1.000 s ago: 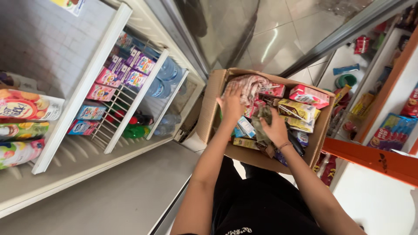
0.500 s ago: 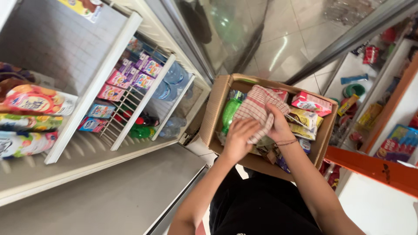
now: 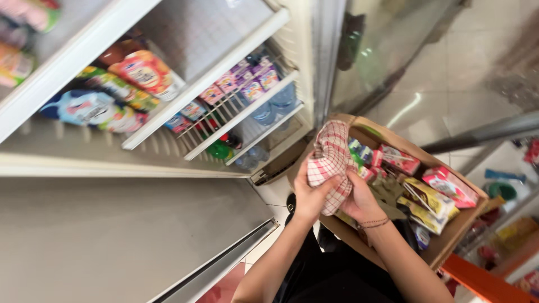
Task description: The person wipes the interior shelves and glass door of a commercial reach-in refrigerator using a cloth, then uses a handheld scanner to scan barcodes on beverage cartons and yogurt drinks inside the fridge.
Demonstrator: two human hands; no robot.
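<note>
Lower centre: left hand (image 3: 310,196) and right hand (image 3: 359,202) both curled tight around a red-and-white checked cloth (image 3: 331,163), bunched just above the near rim of the cardboard box (image 3: 449,247). Box holds snack packets (image 3: 432,196). Keep both grips firm, lift the cloth clear of the packets. Upper left: open cooler shelves (image 3: 213,73) with drinks.

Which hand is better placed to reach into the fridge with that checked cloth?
Probably the left hand: it grips the red checked cloth on the side nearer the open fridge shelves; the right hand sits over the cardboard box.
</note>
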